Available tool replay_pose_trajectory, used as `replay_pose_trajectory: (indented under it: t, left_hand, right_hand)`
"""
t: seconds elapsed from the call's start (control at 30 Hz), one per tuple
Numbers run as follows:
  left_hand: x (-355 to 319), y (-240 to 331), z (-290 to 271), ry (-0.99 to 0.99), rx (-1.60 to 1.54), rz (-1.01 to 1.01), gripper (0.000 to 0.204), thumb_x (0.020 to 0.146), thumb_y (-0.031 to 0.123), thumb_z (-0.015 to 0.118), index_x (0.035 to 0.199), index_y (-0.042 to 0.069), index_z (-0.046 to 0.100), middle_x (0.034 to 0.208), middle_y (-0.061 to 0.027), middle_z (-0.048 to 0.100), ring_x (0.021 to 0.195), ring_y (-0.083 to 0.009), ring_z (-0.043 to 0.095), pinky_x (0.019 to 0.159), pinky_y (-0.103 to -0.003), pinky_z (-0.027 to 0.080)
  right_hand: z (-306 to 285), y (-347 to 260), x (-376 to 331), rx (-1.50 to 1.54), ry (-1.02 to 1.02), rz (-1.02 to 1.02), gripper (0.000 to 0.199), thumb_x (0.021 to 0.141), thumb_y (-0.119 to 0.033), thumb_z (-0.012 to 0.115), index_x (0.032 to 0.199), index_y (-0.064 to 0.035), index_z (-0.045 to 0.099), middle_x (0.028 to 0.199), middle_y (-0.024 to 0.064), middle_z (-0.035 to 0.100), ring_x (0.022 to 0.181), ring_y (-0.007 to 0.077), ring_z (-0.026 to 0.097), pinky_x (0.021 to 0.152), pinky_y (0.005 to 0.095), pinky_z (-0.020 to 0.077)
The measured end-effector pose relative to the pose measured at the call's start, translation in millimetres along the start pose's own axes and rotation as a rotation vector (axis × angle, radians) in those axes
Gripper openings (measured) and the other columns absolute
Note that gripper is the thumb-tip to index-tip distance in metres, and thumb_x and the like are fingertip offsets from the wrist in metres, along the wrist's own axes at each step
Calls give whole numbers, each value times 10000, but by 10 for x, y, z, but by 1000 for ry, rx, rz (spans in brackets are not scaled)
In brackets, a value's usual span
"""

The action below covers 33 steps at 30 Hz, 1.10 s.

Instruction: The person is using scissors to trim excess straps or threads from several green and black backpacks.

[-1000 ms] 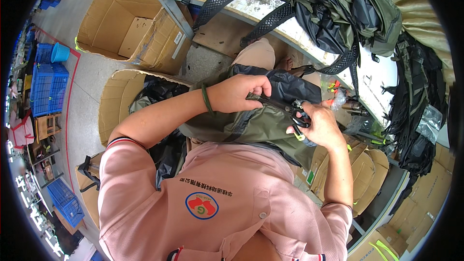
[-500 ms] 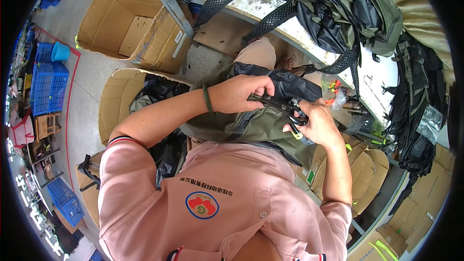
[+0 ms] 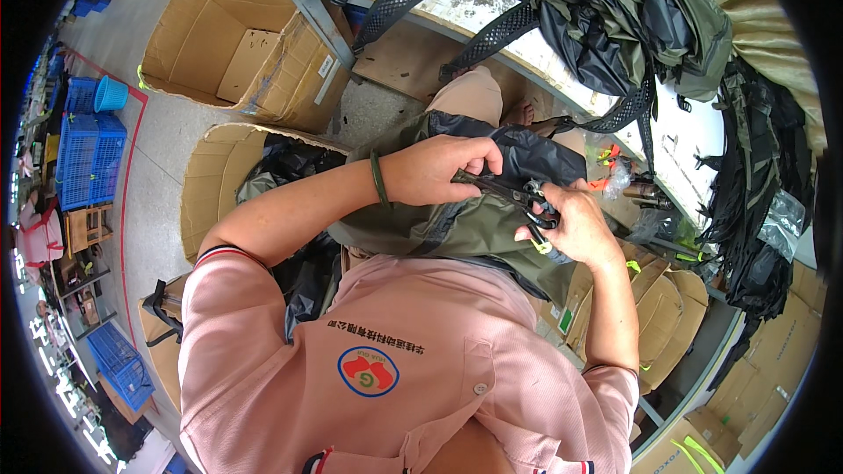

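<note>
Across my lap lies a fabric piece (image 3: 479, 230), olive green with black panels, like part of a bag. My left hand (image 3: 432, 172) pinches a narrow dark strip (image 3: 464, 177) of it between thumb and fingers. From the other side, my right hand (image 3: 580, 223) grips black-handled scissors (image 3: 545, 218), fingers through the loops. Their blades point left toward the pinched strip and lie close to it. Whether the blades touch the strip cannot be made out. A bright yellow-green bit (image 3: 540, 247) shows just below the right hand.
A worn white table (image 3: 597, 92) ahead holds a heap of olive and black bags (image 3: 615, 17) with mesh straps. Open cardboard boxes (image 3: 206, 44) stand at left, one with dark fabric (image 3: 294, 158). Black straps (image 3: 755, 202) hang at right, near more cardboard (image 3: 667, 312).
</note>
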State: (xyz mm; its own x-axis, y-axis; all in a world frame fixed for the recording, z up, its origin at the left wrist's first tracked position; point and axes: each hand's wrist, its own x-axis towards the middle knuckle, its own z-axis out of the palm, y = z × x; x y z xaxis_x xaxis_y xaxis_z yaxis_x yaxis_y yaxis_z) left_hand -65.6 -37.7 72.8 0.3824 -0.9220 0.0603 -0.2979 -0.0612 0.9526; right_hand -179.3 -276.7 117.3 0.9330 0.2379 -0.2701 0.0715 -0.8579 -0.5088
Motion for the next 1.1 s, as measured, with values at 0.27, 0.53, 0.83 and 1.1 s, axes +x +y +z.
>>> replay_pose_trajectory:
  t: [0.27,0.53,0.83,1.1]
  left_hand:
    - [-17,-18,28,9,4,10,359,742,52,677,1064,49,519,790,-67,503,737,-202,520,685,-319,434]
    - [90,-63,-357,91,189,-18,366,759,58,703,1085,75,538,804,-21,507,749,-137,486,730,-271,426]
    - [456,-606,-816,153,398,-103,352,777,111,727,1073,90,537,780,-18,505,748,-150,490,721,-286,435]
    - [565,-816,-851,245,555,-101,347,761,121,743,1049,74,556,847,-49,565,807,-192,560,742,-315,464]
  right_hand:
    - [48,87,-83,13,68,-42,507,587,-390,860,762,-18,562,652,115,596,603,321,550,651,355,421]
    - [134,362,-452,205,214,213,447,650,-295,854,778,-11,534,582,97,500,525,208,427,537,326,418]
    - [449,404,-1145,489,163,558,314,690,-48,808,866,-8,550,686,12,552,645,99,513,608,281,456]
    - [852,527,-1380,498,269,610,342,699,27,774,970,-3,566,807,42,636,716,109,561,673,292,502]
